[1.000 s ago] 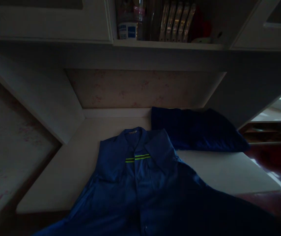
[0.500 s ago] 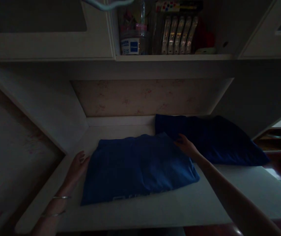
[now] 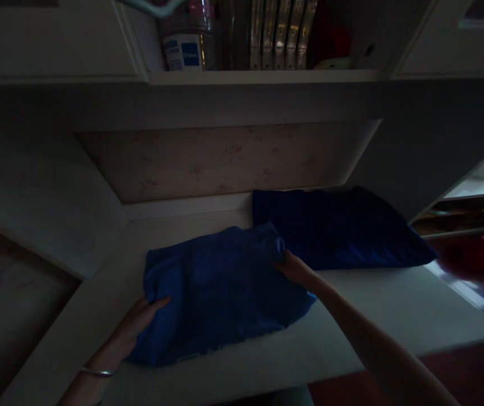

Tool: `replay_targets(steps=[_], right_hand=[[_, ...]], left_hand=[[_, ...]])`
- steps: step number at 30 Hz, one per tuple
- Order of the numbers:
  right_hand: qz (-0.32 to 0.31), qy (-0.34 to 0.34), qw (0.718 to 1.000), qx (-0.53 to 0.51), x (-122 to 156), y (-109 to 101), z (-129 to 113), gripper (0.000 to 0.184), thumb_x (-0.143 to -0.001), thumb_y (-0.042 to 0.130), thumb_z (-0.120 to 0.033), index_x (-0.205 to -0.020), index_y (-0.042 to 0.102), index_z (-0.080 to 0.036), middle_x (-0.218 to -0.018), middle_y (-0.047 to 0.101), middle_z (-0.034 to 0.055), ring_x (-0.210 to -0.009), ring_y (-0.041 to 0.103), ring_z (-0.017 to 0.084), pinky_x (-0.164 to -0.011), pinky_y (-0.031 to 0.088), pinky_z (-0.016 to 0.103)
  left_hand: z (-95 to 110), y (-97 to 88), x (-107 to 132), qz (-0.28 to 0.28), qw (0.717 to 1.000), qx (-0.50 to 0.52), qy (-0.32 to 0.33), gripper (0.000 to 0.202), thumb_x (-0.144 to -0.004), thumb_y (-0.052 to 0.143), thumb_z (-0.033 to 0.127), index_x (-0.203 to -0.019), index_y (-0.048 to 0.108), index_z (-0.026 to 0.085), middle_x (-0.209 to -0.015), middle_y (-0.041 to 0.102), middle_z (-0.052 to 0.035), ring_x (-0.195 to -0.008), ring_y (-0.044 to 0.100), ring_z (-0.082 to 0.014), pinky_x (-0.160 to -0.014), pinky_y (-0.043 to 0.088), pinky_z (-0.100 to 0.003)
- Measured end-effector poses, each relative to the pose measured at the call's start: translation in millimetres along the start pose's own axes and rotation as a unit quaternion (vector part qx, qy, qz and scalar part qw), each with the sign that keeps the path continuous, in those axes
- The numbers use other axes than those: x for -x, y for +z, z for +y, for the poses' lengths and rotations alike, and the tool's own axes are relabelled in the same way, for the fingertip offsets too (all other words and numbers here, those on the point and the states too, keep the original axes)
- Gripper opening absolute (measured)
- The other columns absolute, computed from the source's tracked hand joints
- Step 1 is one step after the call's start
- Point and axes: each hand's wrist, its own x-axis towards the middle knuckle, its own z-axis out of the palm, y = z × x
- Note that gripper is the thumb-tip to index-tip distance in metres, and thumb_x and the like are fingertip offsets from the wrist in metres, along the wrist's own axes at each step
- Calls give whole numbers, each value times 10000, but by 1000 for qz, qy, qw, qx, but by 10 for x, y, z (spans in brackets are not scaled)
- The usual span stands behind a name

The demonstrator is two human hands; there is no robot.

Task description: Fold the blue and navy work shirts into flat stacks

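Note:
A folded blue garment (image 3: 220, 287) with pale lettering along its near edge lies on the white desk top. My left hand (image 3: 143, 318) grips its left side, thumb on top and fingers tucked out of sight underneath. At the opposite side my right hand (image 3: 293, 268) pinches the edge, and the fabric bunches up there. Behind it to the right rests a darker navy cloth (image 3: 335, 228), partly touching the blue one and held by neither hand.
Above runs an open shelf (image 3: 263, 77) with a clear labelled jar (image 3: 185, 52), several upright silvery cases (image 3: 282, 36) and something red. White cabinet doors flank it. A white desk top (image 3: 377, 316) ends in a front edge, with reddish floor beyond.
Both hands have closed on the sides of the blue garment, which now wrinkles and draws inward. The left hand was beside it before. The camera view has shifted right and down.

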Motion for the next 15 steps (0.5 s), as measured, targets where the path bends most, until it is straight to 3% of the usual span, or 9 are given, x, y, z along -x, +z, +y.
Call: replay_targets(steps=[3, 6, 8, 10, 13, 15], right_hand=[[-71, 22, 983, -169, -49, -57, -136, 326, -813, 681, -236, -1134, 643, -189, -1014, 752, 61, -938, 707, 241, -835, 572, 348], [-107, 10, 941, -321, -157, -354, -338, 352, -808, 709, -241, -1153, 652, -199, -925, 760, 25, -836, 723, 221, -808, 598, 366], [-88, 3, 929, -360, -238, -693, -482, 371, -796, 741, -227, -1157, 664, -195, -890, 762, 22, -794, 726, 215, -807, 604, 374], [-43, 4, 929, -369, -292, -1123, -594, 374, -804, 744, -195, -1170, 668, -182, -888, 766, 31, -763, 729, 211, -803, 606, 383], [61, 5, 936, -346, -305, -1857, -624, 390, -853, 710, -162, -1236, 639, -140, -951, 769, 65, -741, 727, 189, -800, 590, 383], [136, -6, 940, -313, -285, -2342, -517, 435, -896, 673, -183, -1312, 584, -91, -1015, 758, 105, -742, 718, 159, -798, 556, 372]], left_hand=[[137, 65, 41, 18, 1000, 15, -7, 572, -645, 840, 485, -1118, 707, 192, -964, 796, -91, -932, 748, -330, -839, 616, -445], [546, 156, 169, 90, 996, 11, 5, 573, -621, 832, 399, -1147, 693, 218, -882, 799, -39, -866, 751, -333, -791, 624, -469], [930, 299, 312, 136, 990, 21, 32, 557, -662, 788, 354, -1195, 669, 244, -884, 799, -5, -857, 750, -321, -795, 621, -489], [1325, 532, 474, 147, 987, 44, 57, 524, -722, 741, 313, -1232, 647, 242, -907, 798, -4, -858, 749, -309, -815, 610, -516], [1815, 1031, 630, 111, 981, 86, 137, 457, -755, 717, 248, -1208, 661, 215, -938, 795, -21, -890, 744, -302, -856, 596, -534], [2040, 1435, 601, 57, 970, 116, 206, 443, -727, 744, 219, -1166, 686, 202, -979, 790, -32, -942, 736, -310, -890, 589, -530]])
